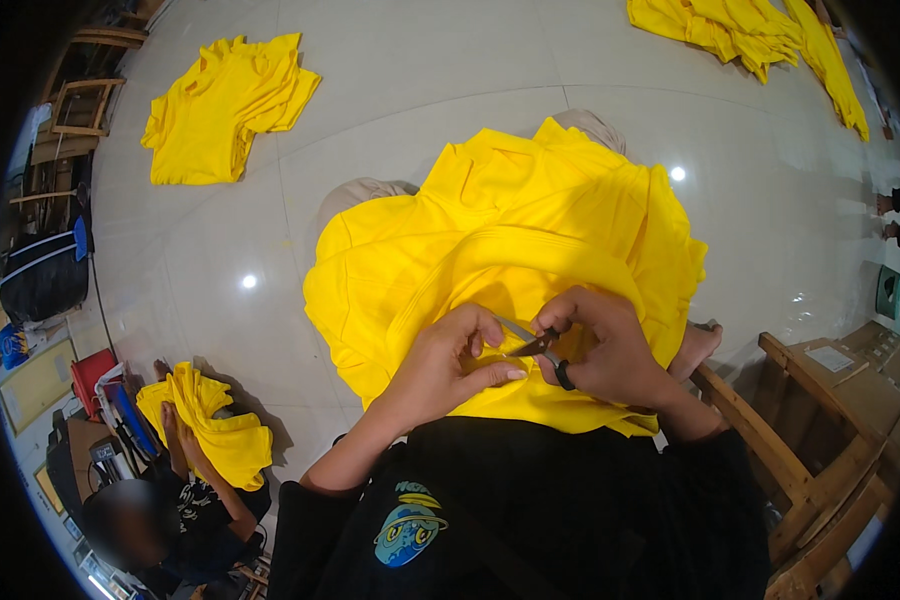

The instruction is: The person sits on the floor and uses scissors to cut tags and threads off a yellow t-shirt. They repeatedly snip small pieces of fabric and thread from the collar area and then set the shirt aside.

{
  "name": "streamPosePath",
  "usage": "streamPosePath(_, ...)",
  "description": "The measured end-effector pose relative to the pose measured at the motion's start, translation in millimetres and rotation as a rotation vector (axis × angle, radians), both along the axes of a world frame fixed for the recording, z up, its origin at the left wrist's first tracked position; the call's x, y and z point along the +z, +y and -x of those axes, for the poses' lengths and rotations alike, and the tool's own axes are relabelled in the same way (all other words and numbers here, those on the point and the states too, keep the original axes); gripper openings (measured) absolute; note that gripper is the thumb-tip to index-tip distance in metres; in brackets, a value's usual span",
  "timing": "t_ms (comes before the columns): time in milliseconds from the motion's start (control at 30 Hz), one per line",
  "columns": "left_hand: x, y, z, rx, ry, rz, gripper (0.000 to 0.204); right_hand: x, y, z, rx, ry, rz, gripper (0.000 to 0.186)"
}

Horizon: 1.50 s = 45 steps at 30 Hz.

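Note:
A yellow shirt lies spread over my lap, its collar toward the far side and its hem folded up near my hands. My right hand grips a pair of small scissors with dark handles, a black finger loop showing below the fingers. The blades are spread and point left, toward my left hand. That hand has its fingers curled at the cloth, with the thumb stretched toward the blades. Whatever fine bit lies between the blades is too small to make out.
A stack of yellow shirts lies on the tiled floor at far left, and more yellow shirts at far right. At lower left a person handles yellow cloth. A wooden frame and cardboard boxes stand close on my right.

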State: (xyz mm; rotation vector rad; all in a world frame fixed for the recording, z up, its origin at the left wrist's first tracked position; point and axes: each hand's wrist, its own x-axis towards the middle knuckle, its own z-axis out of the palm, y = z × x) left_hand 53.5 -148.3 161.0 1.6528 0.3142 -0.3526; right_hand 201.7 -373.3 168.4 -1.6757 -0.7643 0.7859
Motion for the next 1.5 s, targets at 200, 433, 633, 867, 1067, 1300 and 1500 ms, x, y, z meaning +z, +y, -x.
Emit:
streamPosePath(200, 1.9, 1.6, -10.2, -0.047, 0.028, 0.021, 0.031, -2.9, -0.9, 3.0, -0.058, -0.008, -0.078, 0.041)
streamPosePath(433, -14.4, -2.0, -7.9, 0.114, -0.006, 0.038, 0.017, -3.1, 3.5, 0.1, -0.084, -0.03, -0.056, 0.04)
streamPosePath(633, -8.6, 0.2, -10.0, 0.214, -0.006, -0.047, 0.011, -3.6, 8.3, -1.8, -0.104, -0.043, -0.048, 0.039)
streamPosePath(867, -18.3, 8.7, -7.0, 0.232, 0.085, -0.022, 0.016, -6.3, 7.8, -1.7, -0.095, -0.029, -0.012, 0.039)
streamPosePath(1067, 0.9, 3.0, -19.5, 0.077, -0.086, -0.037, 0.026, -6.7, 9.4, -2.9, -0.103, -0.031, -0.025, 0.037)
streamPosePath(1300, -11.4, 8.9, -21.1, -0.016, -0.212, -0.255, 0.017, -3.1, 12.2, -5.1, -0.096, -0.024, 0.011, 0.036)
streamPosePath(1500, -17.0, 14.4, -18.8, 0.256, 0.013, -0.113, 0.013, -4.0, 13.1, -4.9, -0.134, 0.055, 0.029, 0.037)
